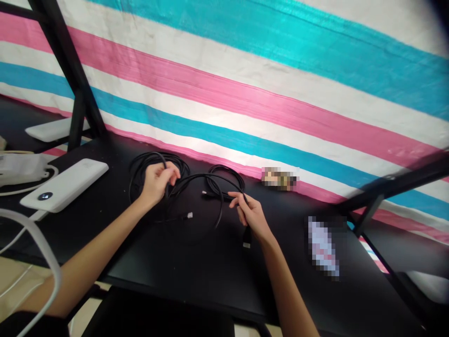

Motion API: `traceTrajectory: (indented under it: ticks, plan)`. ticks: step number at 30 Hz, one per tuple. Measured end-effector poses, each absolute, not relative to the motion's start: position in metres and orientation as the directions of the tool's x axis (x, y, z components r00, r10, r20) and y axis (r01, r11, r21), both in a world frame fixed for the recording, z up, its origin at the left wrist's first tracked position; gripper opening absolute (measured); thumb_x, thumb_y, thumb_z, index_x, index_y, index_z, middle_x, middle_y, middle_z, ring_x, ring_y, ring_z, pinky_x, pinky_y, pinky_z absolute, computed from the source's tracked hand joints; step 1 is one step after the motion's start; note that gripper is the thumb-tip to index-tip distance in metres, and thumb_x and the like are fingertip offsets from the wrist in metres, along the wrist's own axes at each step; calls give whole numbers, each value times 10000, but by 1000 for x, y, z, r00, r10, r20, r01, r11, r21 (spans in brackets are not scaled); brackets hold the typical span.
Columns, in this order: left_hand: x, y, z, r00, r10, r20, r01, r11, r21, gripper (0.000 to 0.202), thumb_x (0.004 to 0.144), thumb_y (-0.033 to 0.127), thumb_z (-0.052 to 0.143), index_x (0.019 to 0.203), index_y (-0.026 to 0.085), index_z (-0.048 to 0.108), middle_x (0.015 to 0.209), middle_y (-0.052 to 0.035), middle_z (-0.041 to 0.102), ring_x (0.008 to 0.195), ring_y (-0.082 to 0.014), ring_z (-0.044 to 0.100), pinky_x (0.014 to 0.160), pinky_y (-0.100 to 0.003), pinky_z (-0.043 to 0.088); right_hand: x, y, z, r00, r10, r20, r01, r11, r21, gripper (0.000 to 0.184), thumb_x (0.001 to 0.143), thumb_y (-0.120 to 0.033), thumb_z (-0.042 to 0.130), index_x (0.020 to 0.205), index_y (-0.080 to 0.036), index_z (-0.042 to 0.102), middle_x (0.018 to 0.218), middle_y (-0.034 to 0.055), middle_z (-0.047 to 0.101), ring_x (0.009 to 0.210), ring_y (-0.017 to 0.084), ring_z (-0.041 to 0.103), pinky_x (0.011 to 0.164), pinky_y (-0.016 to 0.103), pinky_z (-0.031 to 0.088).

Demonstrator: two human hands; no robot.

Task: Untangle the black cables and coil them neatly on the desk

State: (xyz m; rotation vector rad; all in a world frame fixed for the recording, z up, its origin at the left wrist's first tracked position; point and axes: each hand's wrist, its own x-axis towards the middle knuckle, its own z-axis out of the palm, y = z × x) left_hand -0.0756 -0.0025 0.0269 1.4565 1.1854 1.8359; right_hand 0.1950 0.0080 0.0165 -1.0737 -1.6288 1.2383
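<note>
My left hand (158, 181) is closed around a black cable beside a larger loose coil of black cable (135, 166) on the black table. My right hand (249, 214) pinches a black cable, and a wide plug (247, 242) with a metal tip hangs just below its palm. A length of cable (199, 176) arches from one hand to the other. Between them, a small clear-tipped connector (189, 216) lies on the table. Behind my right hand rests a smaller cable coil (227, 169), with another light-tipped connector (204, 193) at its left.
At left, a white power bank (66, 185) with a small dark display lies near a white adapter (21, 168) and white cables. A thick white cable (45, 252) loops in the near left foreground. Black frame legs (77, 93) stand at both sides; a striped sheet (217, 103) hangs behind.
</note>
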Motion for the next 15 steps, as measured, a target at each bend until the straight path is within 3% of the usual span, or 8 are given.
traceTrajectory:
  ticks: [4,6,9,10,15]
  plan:
    - [-53,-10,24,-51,903,426,257,-400,880,136,802,285,496,812,161,551,557,24,535,540,-120,504,569,-248,379,188,7,9,-336,937,94,284,196,-938,407,762,-433,615,1079,-177,615,820,12,614,363,20,352,310,184,287]
    - [-42,-16,23,43,906,421,308,-413,857,133,808,278,506,878,165,521,606,26,549,589,-125,522,625,-259,398,186,7,5,-323,939,122,287,219,-933,538,713,-387,678,1200,-204,538,860,7,607,381,11,308,325,177,289]
    - [-30,-25,19,164,878,449,342,-478,809,99,805,247,513,862,167,522,707,3,570,660,-125,538,678,-267,410,184,5,4,-335,931,145,232,231,-945,845,670,-313,733,1388,-280,290,895,-6,598,405,5,272,370,164,295]
    - [-28,-27,19,189,870,455,343,-493,799,89,804,240,513,854,167,525,738,-6,574,670,-124,538,681,-266,413,184,4,5,-359,923,141,217,230,-949,863,674,-303,733,1398,-291,263,910,-3,596,409,3,276,380,162,298]
    - [-36,-26,22,138,868,477,218,-496,840,69,795,230,538,809,167,512,620,21,530,572,-108,507,621,-263,418,184,1,14,-459,877,144,210,265,-941,450,773,-378,623,1191,-241,532,1027,56,584,417,3,368,373,172,319]
